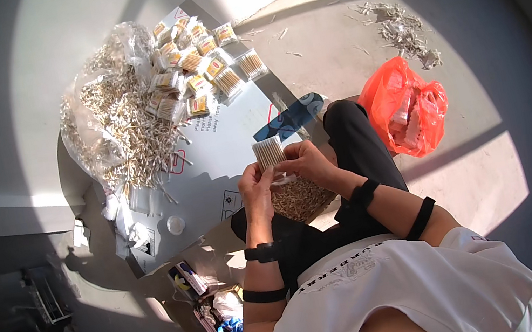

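A clear packet of cotton swabs [269, 152] stands upright between my hands, its sticks lined up side by side. My left hand [257, 190] grips the packet's lower left corner, and my right hand [308, 161] pinches it from the right. Just below the hands, between my legs, lies a mass of loose swabs [300, 199], partly hidden by my arms. On the table [233, 140], a big clear plastic bag [95, 125] spills a heap of loose cotton swabs [139, 135]. Right of that heap, several filled swab packets [208, 62] are piled up.
A small round white tub [176, 224] stands near the table's front edge. To the right, an orange plastic bag [405, 106] holds pale wrappings. White scraps [402, 32] litter the floor beyond it. A box of mixed items [212, 303] sits below the table, at the lower left.
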